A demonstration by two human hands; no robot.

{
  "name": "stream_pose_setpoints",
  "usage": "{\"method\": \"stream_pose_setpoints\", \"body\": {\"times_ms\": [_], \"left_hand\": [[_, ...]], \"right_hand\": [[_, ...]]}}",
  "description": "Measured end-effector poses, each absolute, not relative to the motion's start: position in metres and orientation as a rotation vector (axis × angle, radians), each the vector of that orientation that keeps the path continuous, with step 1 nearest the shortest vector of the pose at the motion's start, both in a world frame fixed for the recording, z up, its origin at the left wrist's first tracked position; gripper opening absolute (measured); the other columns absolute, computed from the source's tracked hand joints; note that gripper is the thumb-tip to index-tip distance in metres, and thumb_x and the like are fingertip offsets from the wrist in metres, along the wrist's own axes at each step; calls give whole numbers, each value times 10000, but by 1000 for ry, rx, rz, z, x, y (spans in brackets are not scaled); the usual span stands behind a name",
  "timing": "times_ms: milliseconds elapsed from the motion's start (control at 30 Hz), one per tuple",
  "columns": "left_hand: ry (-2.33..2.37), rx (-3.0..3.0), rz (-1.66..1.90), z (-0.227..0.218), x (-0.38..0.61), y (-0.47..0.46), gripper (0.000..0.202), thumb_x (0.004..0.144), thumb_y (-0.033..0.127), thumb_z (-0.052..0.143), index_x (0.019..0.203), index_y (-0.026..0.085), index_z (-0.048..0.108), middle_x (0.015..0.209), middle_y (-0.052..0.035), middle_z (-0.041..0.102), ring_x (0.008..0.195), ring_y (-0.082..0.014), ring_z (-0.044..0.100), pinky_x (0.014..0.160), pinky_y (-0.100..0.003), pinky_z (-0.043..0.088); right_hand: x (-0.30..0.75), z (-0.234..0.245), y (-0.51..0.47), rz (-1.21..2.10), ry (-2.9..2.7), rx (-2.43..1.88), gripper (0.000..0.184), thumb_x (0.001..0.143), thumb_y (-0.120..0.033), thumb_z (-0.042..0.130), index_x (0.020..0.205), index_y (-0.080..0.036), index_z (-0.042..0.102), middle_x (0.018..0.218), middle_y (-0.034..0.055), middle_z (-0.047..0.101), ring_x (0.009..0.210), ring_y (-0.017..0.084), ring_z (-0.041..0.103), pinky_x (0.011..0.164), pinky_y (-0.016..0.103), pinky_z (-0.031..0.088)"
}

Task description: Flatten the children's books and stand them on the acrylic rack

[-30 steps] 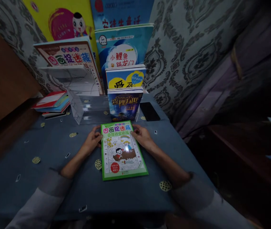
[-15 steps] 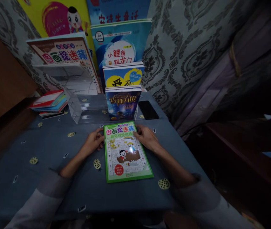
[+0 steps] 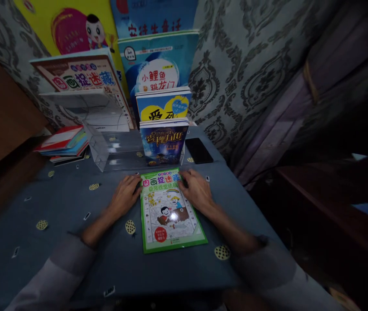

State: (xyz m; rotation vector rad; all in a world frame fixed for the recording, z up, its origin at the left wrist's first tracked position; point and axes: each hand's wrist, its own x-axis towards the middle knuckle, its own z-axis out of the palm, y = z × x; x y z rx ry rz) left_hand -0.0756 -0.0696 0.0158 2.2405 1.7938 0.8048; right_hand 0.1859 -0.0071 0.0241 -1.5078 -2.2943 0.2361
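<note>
A picture book with a green border, colourful Chinese title and a cartoon drawing lies flat on the table, cover up. At its upper left edge is my left hand, palm down, the fingers bent against the edge; part of the fingertips is hidden. My right hand holds the opposite upper edge, with the thumb by the cover and the fingers curled along the side. Just beyond the book, a dark blue book stands upright in a clear stand.
Behind it stand a yellow-and-blue book, a teal book and a brown-covered book. A stack of thin books lies at left. The black phone is near the table's right edge. A patterned curtain hangs behind.
My left hand has turned flatter, its back now more upward. My right fingers have shifted slightly along the book's edge. The view has moved a little; the book stays in place.
</note>
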Motion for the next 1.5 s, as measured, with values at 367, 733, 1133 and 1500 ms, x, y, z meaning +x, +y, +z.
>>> {"method": "stream_pose_setpoints", "body": {"times_ms": [367,733,1133,1500], "left_hand": [[1757,2476,787,3,-81,-65,213,964,244,520,1146,185,612,1221,-109,690,1133,-276,620,994,-478,504],[1735,2474,816,4,-82,-65,267,948,230,514,1201,187,588,1147,-100,698,1069,-269,624,967,-461,510],[1761,2458,776,8,-81,-67,241,960,258,501,1168,180,594,1163,-115,692,1078,-288,607,912,-463,536],[1802,2509,667,9,-83,-67,300,954,268,505,1226,197,609,1276,-120,672,1241,-310,560,1001,-539,492]], "right_hand": [[128,12,-8,357,-2644,-654,359,969,-194,521,1315,-139,599,1413,160,584,1335,278,512,1135,492,401],[112,7,1,445,-2681,-663,452,976,-278,555,1383,-81,542,1500,216,499,1437,306,421,1195,518,336],[180,-4,18,503,-2583,-823,492,993,-373,511,1440,-168,503,1523,168,489,1456,290,396,1205,562,285],[203,-8,45,1027,-2113,-889,415,1004,-415,459,1331,-218,619,1345,90,668,1225,253,632,1083,475,479]]}}
